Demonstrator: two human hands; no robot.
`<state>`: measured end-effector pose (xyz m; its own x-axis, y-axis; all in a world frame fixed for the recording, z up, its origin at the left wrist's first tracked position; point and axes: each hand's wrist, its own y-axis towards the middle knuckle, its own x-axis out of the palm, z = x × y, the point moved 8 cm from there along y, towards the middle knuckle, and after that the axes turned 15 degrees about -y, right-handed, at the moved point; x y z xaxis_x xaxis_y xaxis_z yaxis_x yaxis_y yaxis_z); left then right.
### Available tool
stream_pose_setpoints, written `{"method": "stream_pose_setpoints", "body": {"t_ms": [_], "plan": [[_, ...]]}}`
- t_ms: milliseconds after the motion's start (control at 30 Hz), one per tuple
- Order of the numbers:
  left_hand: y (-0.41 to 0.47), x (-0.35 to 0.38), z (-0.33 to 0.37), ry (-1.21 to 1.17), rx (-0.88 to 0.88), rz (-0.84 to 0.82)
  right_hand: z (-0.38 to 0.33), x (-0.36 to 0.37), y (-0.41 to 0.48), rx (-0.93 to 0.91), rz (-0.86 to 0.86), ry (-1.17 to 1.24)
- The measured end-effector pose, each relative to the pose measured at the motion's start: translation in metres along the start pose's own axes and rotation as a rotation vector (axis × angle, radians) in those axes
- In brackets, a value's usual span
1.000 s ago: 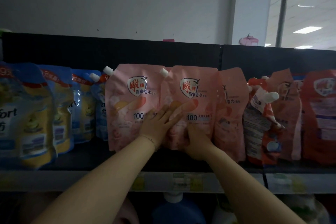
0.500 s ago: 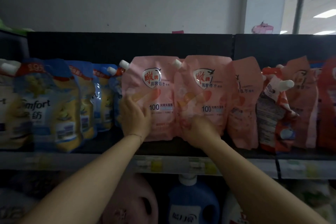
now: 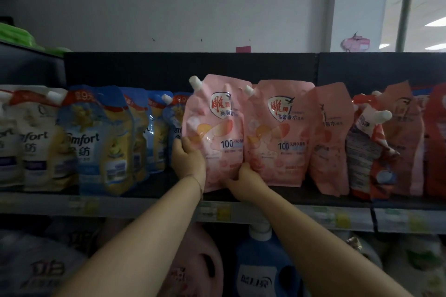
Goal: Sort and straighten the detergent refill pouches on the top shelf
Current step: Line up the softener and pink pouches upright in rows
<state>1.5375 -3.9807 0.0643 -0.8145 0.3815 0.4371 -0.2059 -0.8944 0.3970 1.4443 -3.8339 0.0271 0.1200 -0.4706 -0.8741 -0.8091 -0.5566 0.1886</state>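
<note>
**A:** Plain pale wall (image 3: 169,2) up top, and the light is dim all over.
**B:** A black back panel (image 3: 144,67) runs beneath it, split by a seam on the right.
**A:** Far right there's a pole (image 3: 406,5) and ceiling lights (image 3: 436,21), seen through glass, I think.
**B:** Grey shelf edge (image 3: 120,208) below.

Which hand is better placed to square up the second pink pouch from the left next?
Right, probably. The right hand sits at the bottom where the two pink pouches meet, next to the second pink pouch. The left hand grips the first pink pouch at its far left edge.
</note>
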Motion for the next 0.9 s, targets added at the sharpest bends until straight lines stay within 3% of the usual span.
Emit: {"method": "stream_pose_setpoints", "body": {"t_ms": [167,333,433,900], "plan": [[-0.002,-0.012,0.042,-0.011,0.128,-0.053,-0.009,-0.006,-0.006,-0.050,0.019,0.208],[0.005,-0.030,0.055,-0.008,0.132,-0.050,-0.034,-0.006,-0.019,-0.175,0.046,0.334],[0.009,-0.040,0.059,-0.024,0.120,-0.023,-0.046,-0.001,-0.023,-0.215,-0.028,0.483],[0.012,-0.062,0.084,-0.055,0.092,0.099,-0.070,-0.021,-0.027,-0.316,0.285,0.419]]}}
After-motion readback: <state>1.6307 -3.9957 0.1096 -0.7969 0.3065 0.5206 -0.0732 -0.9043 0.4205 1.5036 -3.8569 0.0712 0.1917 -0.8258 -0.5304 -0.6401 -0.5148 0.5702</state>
